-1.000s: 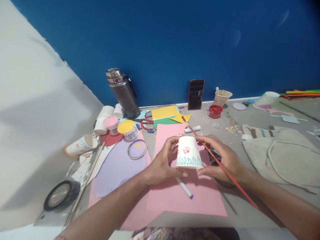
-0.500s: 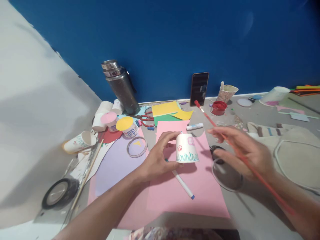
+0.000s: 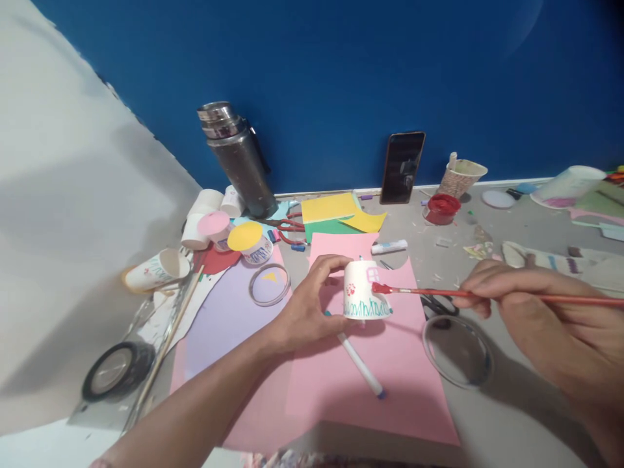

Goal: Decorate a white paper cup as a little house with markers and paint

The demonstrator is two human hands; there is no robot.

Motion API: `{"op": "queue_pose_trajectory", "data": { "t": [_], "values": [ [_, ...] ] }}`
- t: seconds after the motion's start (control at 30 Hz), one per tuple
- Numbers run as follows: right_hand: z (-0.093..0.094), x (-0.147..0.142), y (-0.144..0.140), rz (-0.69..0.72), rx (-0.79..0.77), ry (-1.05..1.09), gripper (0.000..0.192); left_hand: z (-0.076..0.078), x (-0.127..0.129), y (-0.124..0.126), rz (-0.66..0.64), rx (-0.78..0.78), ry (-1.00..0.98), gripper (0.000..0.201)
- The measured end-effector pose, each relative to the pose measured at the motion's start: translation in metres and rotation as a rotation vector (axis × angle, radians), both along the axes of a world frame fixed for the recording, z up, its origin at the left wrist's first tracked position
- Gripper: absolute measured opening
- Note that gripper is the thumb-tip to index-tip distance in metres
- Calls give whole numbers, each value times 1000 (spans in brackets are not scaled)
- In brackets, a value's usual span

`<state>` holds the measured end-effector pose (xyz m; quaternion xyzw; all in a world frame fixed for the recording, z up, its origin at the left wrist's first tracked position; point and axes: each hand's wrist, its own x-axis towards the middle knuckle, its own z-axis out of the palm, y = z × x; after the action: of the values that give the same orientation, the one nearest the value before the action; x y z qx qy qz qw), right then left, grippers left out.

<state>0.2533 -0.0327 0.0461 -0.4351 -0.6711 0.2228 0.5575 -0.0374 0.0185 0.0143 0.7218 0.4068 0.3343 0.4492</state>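
My right hand (image 3: pixel 546 312) has swung the paintbrush (image 3: pixel 492 296) back down from the upper middle of the frame, so its red tip now touches the side of the upturned paper cup (image 3: pixel 363 290), while my left hand (image 3: pixel 312 305) has kept its hold on that cup. My right fingers are pinched together on the brush's red handle at the right of the frame, and the handle runs almost level to the left. My left fingers are wrapped on the cup, thumb at its lower edge and fingertips on its top. The cup sits at the centre of the frame above the pink paper (image 3: pixel 390 364), with green scribbles round its rim and a small red mark on its side. A white marker (image 3: pixel 361 365) lies on the pink paper just below my left hand. A clear round lid (image 3: pixel 457 351) lies right of the paper, below the brush. A red paint pot (image 3: pixel 442 208) stands in the upper right, near a phone (image 3: pixel 402 167) leaning on the blue wall, and a steel flask (image 3: pixel 238 162) stands upper left
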Motion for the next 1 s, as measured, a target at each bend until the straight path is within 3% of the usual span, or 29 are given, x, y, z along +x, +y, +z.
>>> {"op": "queue_pose_trajectory", "data": {
  "t": [0.3,0.47,0.6,0.87,1.0],
  "values": [
    [-1,3,4,166,68,-61,23,3,2,0,-19,3,11,77],
    [2,-1,1,73,18,-29,22,1,1,-1,-26,15,10,77],
    [3,2,2,103,62,-45,22,1,1,-1,-23,14,9,76],
    [-1,0,1,27,46,-6,22,-1,-3,0,-5,-17,-3,78],
    [2,-2,1,122,18,-1,22,1,-1,0,-5,-16,35,79]
  ]
}}
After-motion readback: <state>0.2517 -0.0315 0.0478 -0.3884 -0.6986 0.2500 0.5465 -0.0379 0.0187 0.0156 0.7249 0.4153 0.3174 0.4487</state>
